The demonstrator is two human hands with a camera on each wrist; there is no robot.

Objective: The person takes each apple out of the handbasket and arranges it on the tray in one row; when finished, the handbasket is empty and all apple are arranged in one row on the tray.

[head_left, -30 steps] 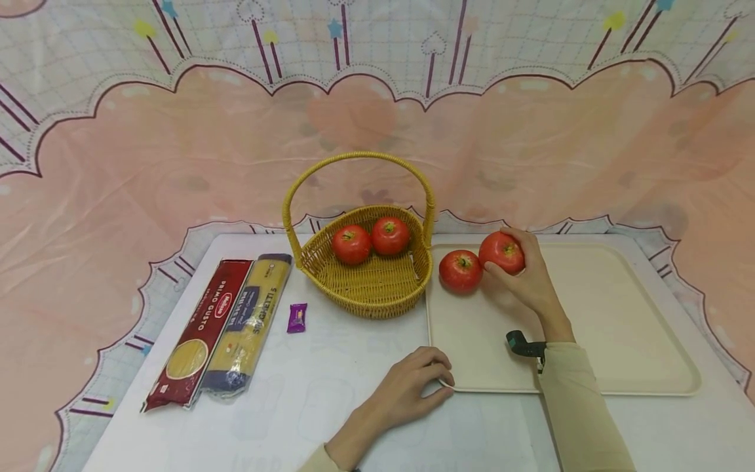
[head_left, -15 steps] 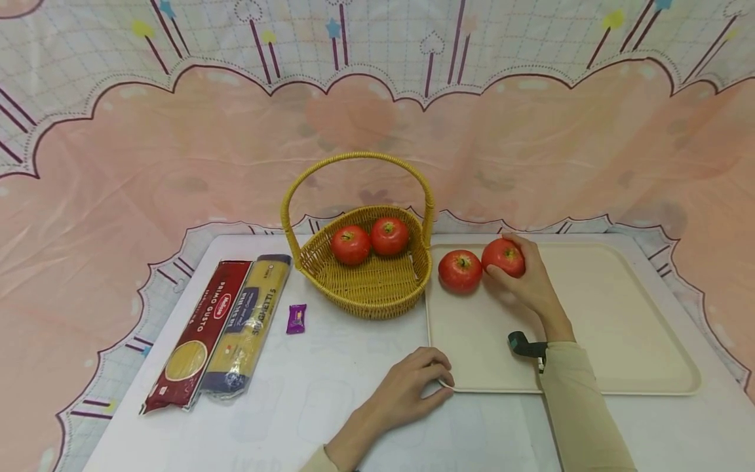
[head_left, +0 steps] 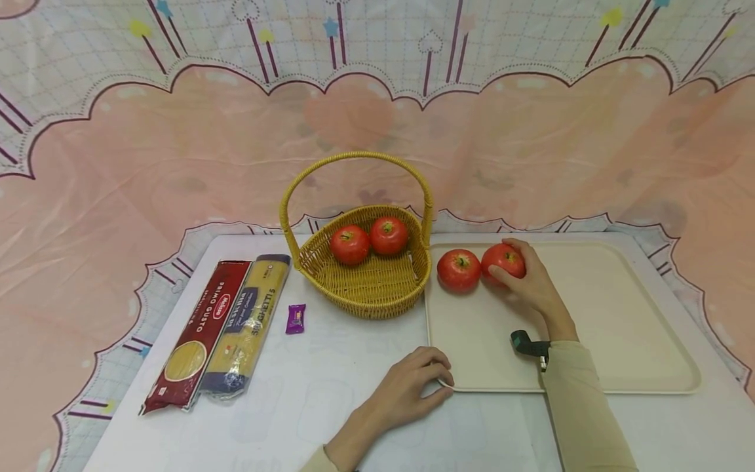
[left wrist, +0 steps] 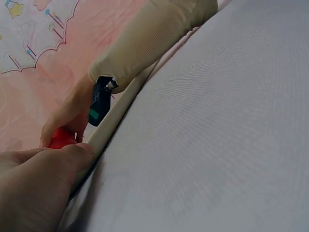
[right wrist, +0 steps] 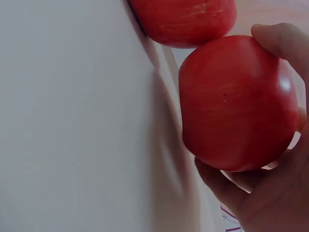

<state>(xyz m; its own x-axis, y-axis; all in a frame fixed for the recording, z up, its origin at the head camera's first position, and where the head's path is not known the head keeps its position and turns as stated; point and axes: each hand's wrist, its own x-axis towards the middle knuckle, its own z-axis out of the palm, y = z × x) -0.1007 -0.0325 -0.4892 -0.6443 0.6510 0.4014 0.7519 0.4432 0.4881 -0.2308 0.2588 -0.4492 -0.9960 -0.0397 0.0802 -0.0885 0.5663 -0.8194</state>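
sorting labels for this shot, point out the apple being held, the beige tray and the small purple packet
Held apple (right wrist: 236, 104): right wrist view, middle of its red side
Beige tray (head_left: 616, 314): head view, bare floor of its right half
Small purple packet (head_left: 295, 318): head view, middle of its wrapper

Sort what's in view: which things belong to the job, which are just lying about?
Likely in the job:
held apple, gripped by the right hand
second apple beside it
tray, left hand at its corner
perhaps the basket and its two apples

Apparently just lying about:
red packet
yellow spaghetti packet
small purple packet
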